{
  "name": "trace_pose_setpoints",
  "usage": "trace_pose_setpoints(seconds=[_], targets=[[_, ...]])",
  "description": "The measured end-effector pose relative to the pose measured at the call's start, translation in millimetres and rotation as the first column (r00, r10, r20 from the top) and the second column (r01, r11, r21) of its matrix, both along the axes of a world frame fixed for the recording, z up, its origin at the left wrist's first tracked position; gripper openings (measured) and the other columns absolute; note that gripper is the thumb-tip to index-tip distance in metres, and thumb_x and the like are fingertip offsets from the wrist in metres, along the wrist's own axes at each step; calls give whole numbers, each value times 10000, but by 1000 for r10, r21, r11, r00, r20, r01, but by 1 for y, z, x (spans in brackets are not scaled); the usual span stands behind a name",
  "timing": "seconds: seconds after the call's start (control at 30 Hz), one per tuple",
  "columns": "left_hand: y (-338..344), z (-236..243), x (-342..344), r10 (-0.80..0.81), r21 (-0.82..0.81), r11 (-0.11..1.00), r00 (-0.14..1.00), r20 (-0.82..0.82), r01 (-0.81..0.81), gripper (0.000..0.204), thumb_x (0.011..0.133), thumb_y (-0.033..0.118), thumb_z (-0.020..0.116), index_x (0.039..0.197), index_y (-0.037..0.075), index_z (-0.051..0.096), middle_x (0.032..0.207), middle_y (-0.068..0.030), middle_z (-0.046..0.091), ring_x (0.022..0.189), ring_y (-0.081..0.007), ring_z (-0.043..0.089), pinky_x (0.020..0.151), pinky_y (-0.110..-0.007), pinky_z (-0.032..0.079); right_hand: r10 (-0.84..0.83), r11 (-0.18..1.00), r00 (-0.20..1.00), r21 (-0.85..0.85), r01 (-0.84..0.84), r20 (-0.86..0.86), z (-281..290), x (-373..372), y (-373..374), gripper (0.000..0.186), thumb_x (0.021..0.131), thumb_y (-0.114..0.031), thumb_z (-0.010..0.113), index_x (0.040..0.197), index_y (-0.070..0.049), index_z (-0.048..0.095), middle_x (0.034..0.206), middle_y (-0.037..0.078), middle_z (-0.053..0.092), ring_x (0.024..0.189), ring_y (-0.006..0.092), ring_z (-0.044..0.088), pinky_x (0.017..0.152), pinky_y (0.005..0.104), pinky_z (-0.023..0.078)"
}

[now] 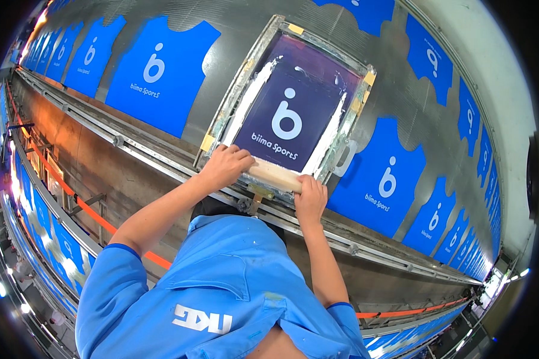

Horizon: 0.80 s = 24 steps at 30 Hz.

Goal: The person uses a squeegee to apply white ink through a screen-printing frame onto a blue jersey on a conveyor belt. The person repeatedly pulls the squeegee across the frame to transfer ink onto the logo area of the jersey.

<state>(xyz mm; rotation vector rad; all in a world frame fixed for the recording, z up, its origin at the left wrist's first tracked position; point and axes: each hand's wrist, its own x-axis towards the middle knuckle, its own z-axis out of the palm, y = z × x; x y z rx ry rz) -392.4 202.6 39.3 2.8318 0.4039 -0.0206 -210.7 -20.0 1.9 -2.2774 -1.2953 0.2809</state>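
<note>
Both my hands grip a wooden-handled squeegee (pixel 275 175) at the near end of a framed printing screen (pixel 317 140). My left hand (pixel 226 164) is closed around its left end, and my right hand (pixel 311 194) around its right end. White ink (pixel 251 99) is smeared along both sides of the dark purple mesh, with small streaks at the far end. A pale round logo with lettering shows in the middle of the mesh. Whatever lies under the screen is hidden.
Blue shirt panels (pixel 161 72) with white logos lie along the long grey table on the left, and more panels (pixel 380 179) on the right. A metal rail (pixel 161 164) runs along its near edge. An orange strip (pixel 96 218) crosses behind me beside another table.
</note>
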Motion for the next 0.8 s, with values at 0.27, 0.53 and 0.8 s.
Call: trace_pose_setpoints(seconds=[0.27,0.53,0.8], targets=[[83,3,119,-26,-20,999,999,26,27,72,851,181,694,889,144,645,859,-55,655,850,-286,689,705,-454,525,-15,998,990,-61,24,141,14,119,76,262,777,-222,806,994,-130,693,998,67,697,956,306,613,864,434,413],[201,-4,263,-20,-36,999,996,-92,17,370,795,244,720,1161,197,736,965,-116,743,959,-337,715,808,-471,572,-93,982,994,-157,101,57,20,253,189,462,751,-366,853,1090,-80,725,959,220,733,944,417,699,779,479,545],[135,-5,186,-24,-71,997,997,-78,19,127,818,204,706,936,165,729,835,-69,721,856,-315,724,709,-459,569,-126,984,991,-135,118,-52,7,167,126,300,831,-264,807,962,-28,675,852,202,712,816,414,684,722,490,516]])
